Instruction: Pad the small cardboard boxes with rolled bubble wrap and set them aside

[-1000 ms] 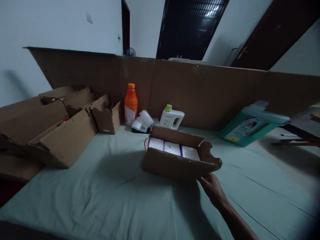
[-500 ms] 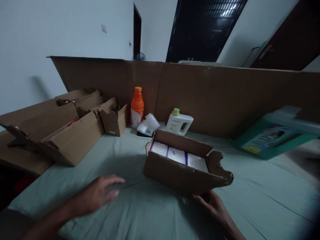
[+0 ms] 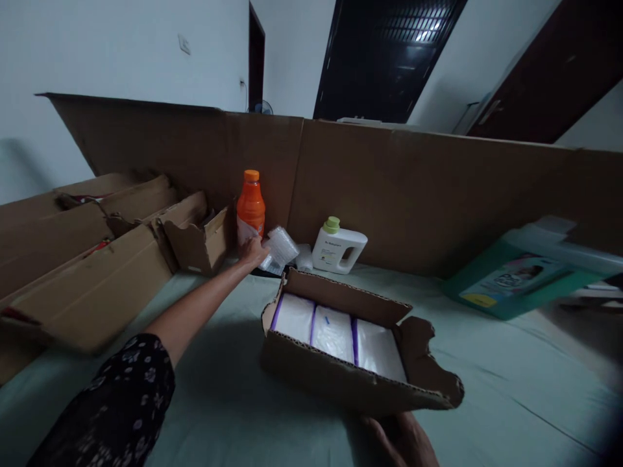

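By the orange bottle (image 3: 252, 207), the left hand (image 3: 253, 251) meets bubble wrap (image 3: 283, 246), grip unclear. Before the white jug (image 3: 335, 251), the open carton (image 3: 326, 383) slants lengthwise, far-left to near-right, torn end rightward; the right hand's (image 3: 411, 442) fingers, underneath, are hidden, grip unclear.

The left hand (image 3: 253, 253), its arm in a dark flowered sleeve (image 3: 114, 402), reaches to the clear bubble wrap (image 3: 282, 246) in front of an orange bottle (image 3: 250, 204); whether the fingers grip anything is unclear. The right hand (image 3: 406, 441) is under the near right part of an open cardboard box (image 3: 316, 376), fingers partly hidden, and three purple-edged white packs (image 3: 332, 334) sit side by side inside. Beyond the box stands a green-capped white bottle (image 3: 333, 250), with a green jug (image 3: 511, 282) well to the right and cardboard bins (image 3: 97, 285) at left on the pale green sheet (image 3: 487, 370)
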Demonstrator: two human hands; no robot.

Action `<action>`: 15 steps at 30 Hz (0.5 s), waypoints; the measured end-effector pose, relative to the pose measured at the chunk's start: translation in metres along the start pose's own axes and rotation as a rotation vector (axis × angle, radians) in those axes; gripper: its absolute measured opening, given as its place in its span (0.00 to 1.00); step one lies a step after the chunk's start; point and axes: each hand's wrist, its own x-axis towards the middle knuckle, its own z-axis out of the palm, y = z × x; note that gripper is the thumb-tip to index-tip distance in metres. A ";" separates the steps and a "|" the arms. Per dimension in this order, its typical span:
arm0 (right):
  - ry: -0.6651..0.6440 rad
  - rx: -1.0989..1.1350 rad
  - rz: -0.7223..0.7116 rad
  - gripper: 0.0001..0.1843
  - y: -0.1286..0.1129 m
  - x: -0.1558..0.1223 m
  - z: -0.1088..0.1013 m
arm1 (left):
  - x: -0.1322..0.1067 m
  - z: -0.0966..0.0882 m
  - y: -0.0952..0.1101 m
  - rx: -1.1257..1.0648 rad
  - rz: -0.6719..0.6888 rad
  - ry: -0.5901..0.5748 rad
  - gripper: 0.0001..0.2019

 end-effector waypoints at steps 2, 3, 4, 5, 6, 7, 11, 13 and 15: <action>-0.038 -0.022 0.007 0.24 0.010 -0.001 -0.001 | 0.008 0.009 0.003 0.007 -0.028 0.003 0.15; -0.048 -0.028 0.013 0.24 0.012 -0.001 -0.001 | 0.010 0.012 0.005 0.004 -0.041 -0.001 0.15; -0.053 -0.031 0.018 0.24 0.013 -0.002 -0.002 | 0.011 0.015 0.006 -0.005 -0.052 -0.005 0.14; -0.053 -0.031 0.017 0.24 0.013 -0.002 -0.002 | 0.011 0.016 0.007 -0.019 -0.061 -0.008 0.14; -0.050 -0.028 0.015 0.24 0.011 -0.002 -0.002 | 0.010 0.018 0.009 -0.038 -0.067 -0.009 0.14; -0.036 -0.024 0.014 0.24 0.007 -0.002 -0.002 | 0.009 0.018 0.010 -0.063 -0.070 -0.008 0.13; -0.001 -0.001 -0.003 0.24 -0.012 0.001 -0.006 | 0.003 0.010 0.018 -0.219 -0.020 0.003 0.11; -0.041 0.013 -0.024 0.24 -0.021 0.003 -0.008 | 0.000 0.001 0.021 -0.340 0.019 0.011 0.11; -0.038 0.027 -0.035 0.25 -0.026 0.005 -0.008 | -0.003 -0.011 0.023 -0.481 0.045 0.019 0.12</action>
